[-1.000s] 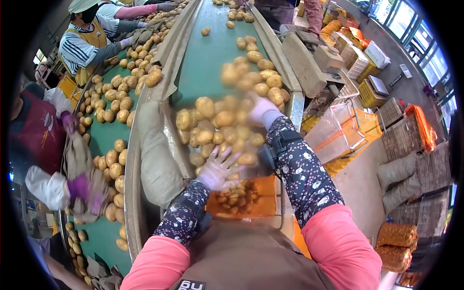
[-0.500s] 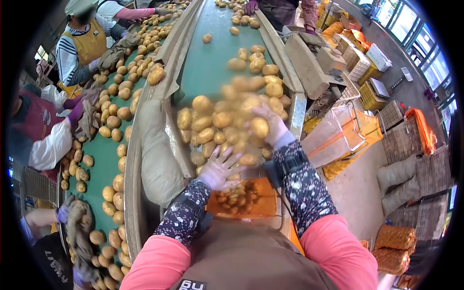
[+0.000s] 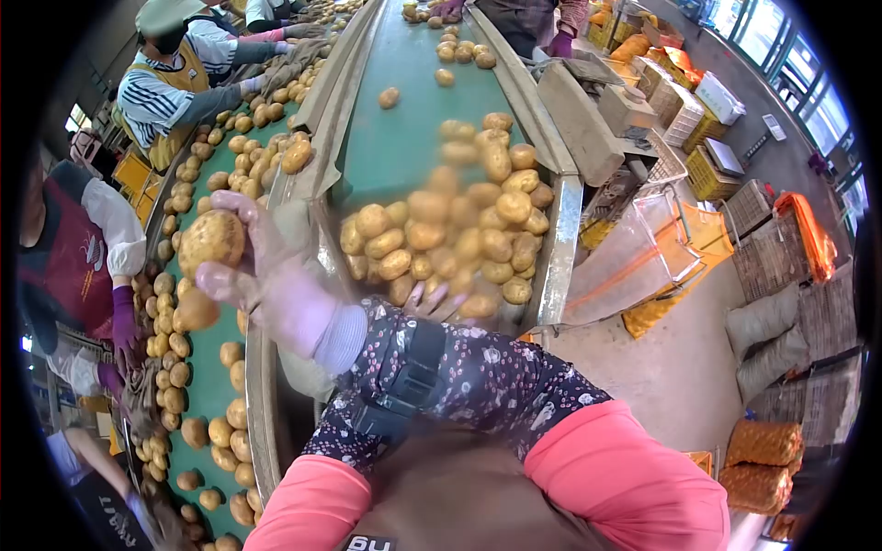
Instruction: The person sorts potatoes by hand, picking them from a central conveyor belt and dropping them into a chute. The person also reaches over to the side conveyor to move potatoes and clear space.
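Note:
My right hand (image 3: 280, 280), in a pale purple glove, reaches across my body to the left, its fingers and thumb around a large potato (image 3: 212, 243). A second, blurred potato (image 3: 196, 310) is just below the thumb, over the left belt. Beneath my right forearm, most of my left hand (image 3: 435, 301) is hidden; its spread fingertips rest at the lower edge of a potato pile (image 3: 424, 234). Some potatoes in the middle of that pile are smeared by motion.
The green belt (image 3: 386, 138) runs ahead between metal side rails. On the left, another belt (image 3: 204, 367) carries many potatoes, with several people along it. A framed mesh bag (image 3: 614, 262), crates (image 3: 749, 216) and filled sacks (image 3: 763, 445) stand at right.
My right hand has swung from the pile leftwards across my left arm, with a potato in it. My left hand has moved slightly up, against the pile. The orange chute below is now covered.

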Tool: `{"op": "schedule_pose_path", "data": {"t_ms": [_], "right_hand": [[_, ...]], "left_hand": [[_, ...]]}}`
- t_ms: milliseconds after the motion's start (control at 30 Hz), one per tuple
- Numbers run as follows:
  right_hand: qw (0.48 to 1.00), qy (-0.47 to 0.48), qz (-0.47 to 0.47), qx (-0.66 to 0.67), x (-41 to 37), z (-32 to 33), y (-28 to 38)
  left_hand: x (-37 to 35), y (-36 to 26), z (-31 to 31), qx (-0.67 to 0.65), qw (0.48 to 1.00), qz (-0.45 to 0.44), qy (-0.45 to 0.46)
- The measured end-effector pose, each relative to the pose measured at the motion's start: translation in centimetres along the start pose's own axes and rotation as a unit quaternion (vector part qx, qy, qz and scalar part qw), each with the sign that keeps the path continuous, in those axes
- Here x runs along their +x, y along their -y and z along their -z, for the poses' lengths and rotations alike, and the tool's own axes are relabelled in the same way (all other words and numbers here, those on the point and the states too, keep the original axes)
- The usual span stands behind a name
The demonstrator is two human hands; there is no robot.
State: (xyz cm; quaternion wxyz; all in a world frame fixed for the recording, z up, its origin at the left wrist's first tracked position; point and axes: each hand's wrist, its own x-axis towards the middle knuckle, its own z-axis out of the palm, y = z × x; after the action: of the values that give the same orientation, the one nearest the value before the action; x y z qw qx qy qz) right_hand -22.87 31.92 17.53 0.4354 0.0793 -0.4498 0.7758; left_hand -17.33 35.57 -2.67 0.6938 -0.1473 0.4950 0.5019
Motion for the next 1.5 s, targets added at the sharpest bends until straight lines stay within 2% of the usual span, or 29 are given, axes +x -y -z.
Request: {"op": "schedule_pose_path", "data": {"t_ms": [33, 67, 100, 133, 167, 200, 233, 300, 333, 367, 400, 467, 500, 533, 600, 633, 667, 733, 767, 867, 967, 1000, 1100, 1133, 1167, 1233, 1333, 1433, 1500], "right_hand": [[1.0, 0.012, 0.006, 0.003, -0.3, 0.3, 1.2], [1.0, 0.025, 0.009, 0.006, -0.8, 0.9, 2.7], [0.986, -0.001, -0.005, -0.169, -1.3, 2.9, 5.4], [0.958, -0.025, -0.015, -0.286, -1.7, 5.1, 7.9], [0.934, -0.04, 0.032, -0.354, -1.6, 7.5, 10.7], [0.901, -0.052, 0.103, -0.419, -1.4, 9.9, 13.7], [0.855, -0.06, 0.188, -0.48, -0.9, 12.3, 17.0], [0.711, -0.033, 0.401, -0.576, 1.2, 15.9, 25.3], [0.614, -0.027, 0.488, -0.62, 2.6, 16.9, 30.4], [0.494, -0.067, 0.517, -0.696, 3.8, 17.8, 35.1], [0.363, -0.116, 0.542, -0.749, 5.1, 18.8, 39.9], [0.239, -0.158, 0.384, -0.878, 4.6, 19.6, 43.6], [0.314, -0.105, 0.31, -0.891, 4.2, 20.0, 44.1], [0.415, -0.122, 0.23, -0.872, 2.9, 21.2, 42.9], [0.565, -0.082, 0.051, -0.819, -1.1, 19.9, 36.4], [0.56, -0.012, -0.067, -0.826, -3.0, 19.4, 33.2], [0.599, 0.124, -0.077, -0.788, -5.0, 19.0, 30.0], [0.59, 0.134, -0.228, -0.763, -8.3, 18.3, 24.8], [0.563, 0.147, -0.214, -0.784, -9.3, 18.8, 22.9], [0.514, 0.098, -0.124, -0.843, -10.2, 21.9, 17.7], [0.445, 0.119, -0.027, -0.887, -8.7, 23.0, 15.7], [0.417, 0.106, -0.117, -0.895, -8.7, 22.5, 15.0], [0.334, 0.119, -0.217, -0.91, -7.8, 21.2, 12.9], [0.286, 0.118, -0.209, -0.928, -8.1, 22.5, 11.3], [0.315, 0.119, -0.198, -0.921, -8.1, 22.4, 11.3], [0.37, 0.121, -0.175, -0.904, -8.1, 22.3, 11.3], [0.342, 0.126, -0.368, -0.855, -6.1, 20.2, 11.5], [0.309, 0.144, -0.361, -0.868, -5.9, 20.1, 11.5], [0.391, 0.135, -0.3, -0.86, -6.5, 20.5, 12.4]], "left_hand": [[-0.1, 1.6, 0.7, 0.136, 0.98, -0.128, 0.065], [-0.1, 2.9, 1.1, 0.264, 0.922, -0.253, 0.127], [-0.2, 2.9, 1.4, 0.344, 0.862, -0.318, 0.194], [-0.3, 3.0, 1.7, 0.402, 0.79, -0.387, 0.253], [-0.7, 2.5, 1.7, 0.544, 0.656, -0.462, 0.247], [-1.1, 2.1, 1.7, 0.64, 0.497, -0.542, 0.221], [-1.4, 1.7, 1.3, 0.769, 0.18, -0.607, 0.087], [-1.5, 1.8, 1.3, 0.753, 0.179, -0.628, 0.078], [-1.4, 1.8, 1.2, 0.754, 0.178, -0.627, 0.079], [-1.5, 1.8, 1.0, 0.755, 0.177, -0.626, 0.083], [-1.6, 2.0, 0.9, 0.757, 0.174, -0.625, 0.078], [-1.7, 2.3, 1.2, 0.754, 0.179, -0.627, 0.077], [-1.7, 2.1, 1.3, 0.753, 0.178, -0.629, 0.076], [-1.5, 1.9, 1.3, 0.752, 0.179, -0.631, 0.074], [-1.4, 2.0, 1.4, 0.745, 0.181, -0.637, 0.08], [-1.4, 1.8, 1.4, 0.742, 0.181, -0.64, 0.082], [-1.4, 1.7, 1.3, 0.744, 0.18, -0.639, 0.08], [-1.5, 1.7, 1.4, 0.748, 0.179, -0.634, 0.078], [-1.5, 1.7, 1.4, 0.75, 0.178, -0.633, 0.078], [-1.4, 1.7, 1.4, 0.754, 0.176, -0.629, 0.077], [-2.1, 1.6, 1.2, 0.797, 0.167, -0.576, 0.068], [-2.1, 1.6, 1.3, 0.791, 0.17, -0.583, 0.072], [-0.9, 1.7, 1.9, 0.758, 0.18, -0.623, 0.074], [-0.3, 1.7, 2.1, 0.737, 0.18, -0.648, 0.072], [-0.3, 1.6, 2.1, 0.715, 0.18, -0.672, 0.069], [-0.4, 1.8, 2.1, 0.71, 0.212, -0.671, 0.025], [-0.5, 2.1, 1.5, 0.712, 0.233, -0.66, -0.055], [-1.3, 2.3, 0.9, 0.725, 0.24, -0.639, -0.097], [-1.9, 2.1, 0.6, 0.728, 0.244, -0.633, -0.104]]}}
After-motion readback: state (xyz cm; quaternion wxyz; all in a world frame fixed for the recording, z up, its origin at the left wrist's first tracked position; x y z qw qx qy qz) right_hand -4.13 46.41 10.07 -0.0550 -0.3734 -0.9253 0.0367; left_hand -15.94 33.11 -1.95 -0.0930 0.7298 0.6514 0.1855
